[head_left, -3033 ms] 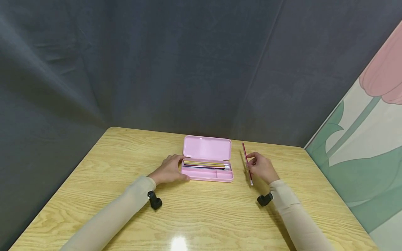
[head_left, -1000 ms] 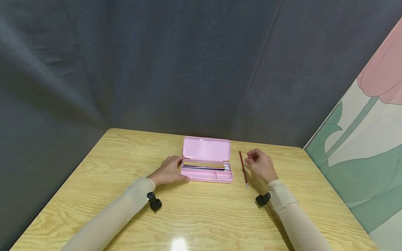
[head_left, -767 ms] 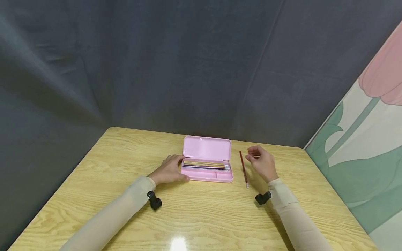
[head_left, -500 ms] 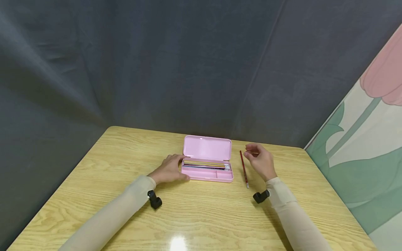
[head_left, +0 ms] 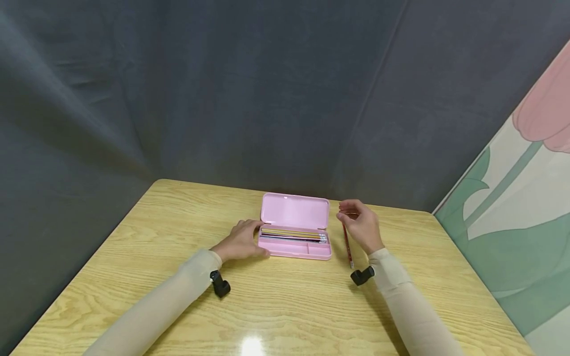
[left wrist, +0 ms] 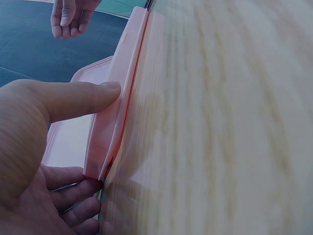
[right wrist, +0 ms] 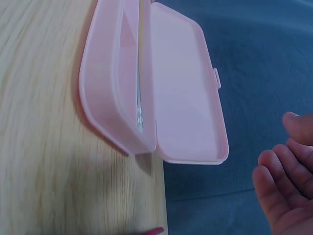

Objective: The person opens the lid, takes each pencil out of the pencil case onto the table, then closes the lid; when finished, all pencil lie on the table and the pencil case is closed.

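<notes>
Gripping the left end of the pink case (head_left: pixel 289 254) with the left hand (head_left: pixel 239 242); inside the case, with pencils (head_left: pixel 291 235) along its rear side, before the open lid (head_left: pixel 295 211). Just right of the case, hovering over a red pencil (head_left: pixel 348 245) with the right hand (head_left: pixel 362 227), relaxed and empty

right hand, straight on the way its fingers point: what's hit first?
Probably the right edge of the open pink lid; in the head view the right hand points left toward it. Height is unclear, so it might pass over.
</notes>
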`<state>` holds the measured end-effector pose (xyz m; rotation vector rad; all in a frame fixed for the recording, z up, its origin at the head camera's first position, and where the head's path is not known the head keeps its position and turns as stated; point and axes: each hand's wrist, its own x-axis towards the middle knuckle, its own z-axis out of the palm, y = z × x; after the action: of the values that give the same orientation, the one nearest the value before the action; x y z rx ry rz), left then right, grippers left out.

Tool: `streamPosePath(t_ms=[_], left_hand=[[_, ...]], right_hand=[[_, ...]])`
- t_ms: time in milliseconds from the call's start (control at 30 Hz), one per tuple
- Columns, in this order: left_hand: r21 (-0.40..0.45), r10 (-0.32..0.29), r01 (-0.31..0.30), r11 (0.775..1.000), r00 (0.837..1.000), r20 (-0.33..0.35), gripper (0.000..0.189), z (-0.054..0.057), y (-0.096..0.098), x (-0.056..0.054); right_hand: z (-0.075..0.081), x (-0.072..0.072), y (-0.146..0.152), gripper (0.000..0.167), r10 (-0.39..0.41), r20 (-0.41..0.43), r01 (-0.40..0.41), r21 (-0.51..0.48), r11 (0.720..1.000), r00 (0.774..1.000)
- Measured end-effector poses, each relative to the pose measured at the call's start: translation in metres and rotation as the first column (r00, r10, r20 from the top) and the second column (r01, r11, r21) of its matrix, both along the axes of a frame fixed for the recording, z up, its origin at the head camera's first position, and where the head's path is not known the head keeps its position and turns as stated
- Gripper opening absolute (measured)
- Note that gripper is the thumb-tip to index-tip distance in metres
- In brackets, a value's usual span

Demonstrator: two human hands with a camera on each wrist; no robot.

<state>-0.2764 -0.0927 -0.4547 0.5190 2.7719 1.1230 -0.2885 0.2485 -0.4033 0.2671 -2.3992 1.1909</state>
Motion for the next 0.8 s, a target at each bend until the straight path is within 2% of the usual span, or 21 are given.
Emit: streamPosePath(t_ms=[200, 500, 800], left_hand=[[0.0, 0.003, -0.003, 1.0, 1.0, 0.005, 0.091, 0.001, 0.0, 0.0], [0.002, 0.0, 0.0, 1.0, 1.0, 0.001, 0.091, 0.003, 0.002, 0.002], [0.001, 0.006, -0.006, 1.0, 1.0, -0.001, 0.093, 0.001, 0.002, -0.001]], right_hand=[[0.002, -0.001, -0.01, 0.023, 0.049, -0.009, -0.049, -0.014, 0.999, 0.999], [0.001, -0.006, -0.023, 0.025, 0.116, 0.024, -0.116, -0.007, 0.993, 0.993], [0.0, -0.008, -0.035, 0.027, 0.142, 0.052, -0.143, 0.03, 0.989, 0.989]])
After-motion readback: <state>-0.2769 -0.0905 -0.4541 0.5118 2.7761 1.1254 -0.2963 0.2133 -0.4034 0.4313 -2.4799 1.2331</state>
